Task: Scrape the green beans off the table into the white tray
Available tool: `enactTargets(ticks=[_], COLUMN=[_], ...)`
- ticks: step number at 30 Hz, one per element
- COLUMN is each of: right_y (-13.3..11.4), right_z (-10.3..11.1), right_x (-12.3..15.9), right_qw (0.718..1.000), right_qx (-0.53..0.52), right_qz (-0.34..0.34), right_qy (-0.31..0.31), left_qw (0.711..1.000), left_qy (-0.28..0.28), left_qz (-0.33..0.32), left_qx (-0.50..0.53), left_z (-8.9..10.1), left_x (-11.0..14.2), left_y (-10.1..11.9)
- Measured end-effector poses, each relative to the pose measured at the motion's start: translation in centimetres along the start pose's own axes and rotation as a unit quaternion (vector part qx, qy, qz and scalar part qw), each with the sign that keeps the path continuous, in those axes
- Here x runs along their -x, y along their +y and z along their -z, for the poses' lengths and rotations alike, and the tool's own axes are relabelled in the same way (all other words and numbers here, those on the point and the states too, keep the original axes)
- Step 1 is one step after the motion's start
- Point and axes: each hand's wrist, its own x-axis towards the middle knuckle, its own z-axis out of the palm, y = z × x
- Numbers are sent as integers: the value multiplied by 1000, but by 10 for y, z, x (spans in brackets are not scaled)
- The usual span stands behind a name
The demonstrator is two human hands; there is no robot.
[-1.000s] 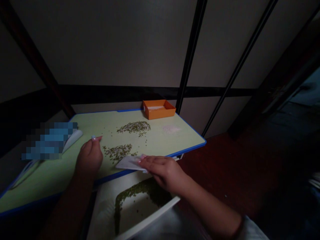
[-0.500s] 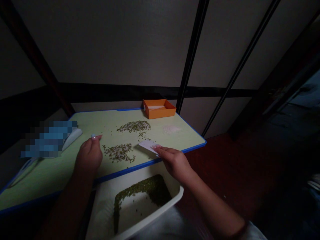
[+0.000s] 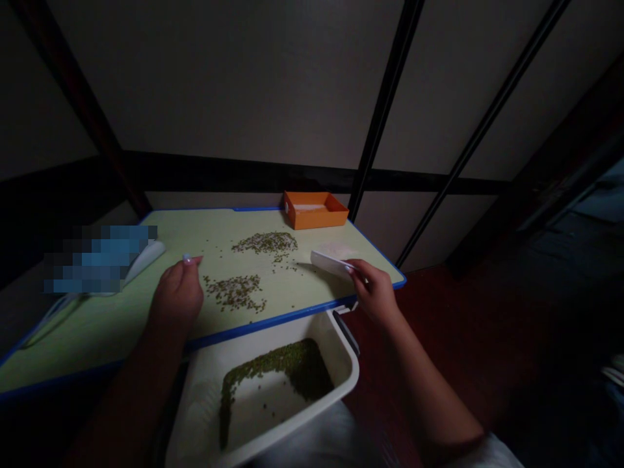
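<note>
My right hand (image 3: 374,286) pinches a flat white card (image 3: 329,264), held tilted over the right part of the pale green tabletop (image 3: 180,231). Close to the card is a thin patch of pale grains (image 3: 338,249). My left hand (image 3: 178,292) is closed above the table, thumb against the forefinger; anything inside it is hidden. To its right lies a loose pile of small green beans mixed with pale grains (image 3: 236,292), and a second mixed pile (image 3: 268,242) sits farther back. Below the table's front edge, a white plastic tub (image 3: 209,390) contains green beans (image 3: 305,370) heaped along its far side.
An orange box (image 3: 319,218) with pale contents stands at the table's back right corner. On the left are a blurred-out blue object (image 3: 104,260) and a cable (image 3: 46,322). The table has a blue rim (image 3: 273,318). Panelled doors rise behind; the floor is dark red.
My right hand has carried the card from the near pile and tub edge rightward and back, toward the pale patch. My left hand keeps its place. The near pile's front edge is uncovered.
</note>
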Motion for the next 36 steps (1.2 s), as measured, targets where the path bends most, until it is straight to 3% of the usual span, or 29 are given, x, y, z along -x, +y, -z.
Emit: enactTargets(ticks=[10, 21, 32, 36], right_y=[-24, -62, -75, -71], right_z=[5, 3, 11, 7], right_x=[29, 42, 43, 40], right_qw=[998, 987, 979, 982], right_qx=[-7, -45, -63, -62], right_qz=[43, 113, 157, 141], right_qy=[-49, -107, -115, -107], left_qw=[1000, 1000, 1000, 999], left_qy=[7, 9, 8, 8], left_qz=[-6, -18, -19, -25], left_qx=[3, 7, 13, 18], left_z=[-3, -3, -4, -5], left_x=[0, 4, 4, 5], left_y=[-1, 0, -2, -4])
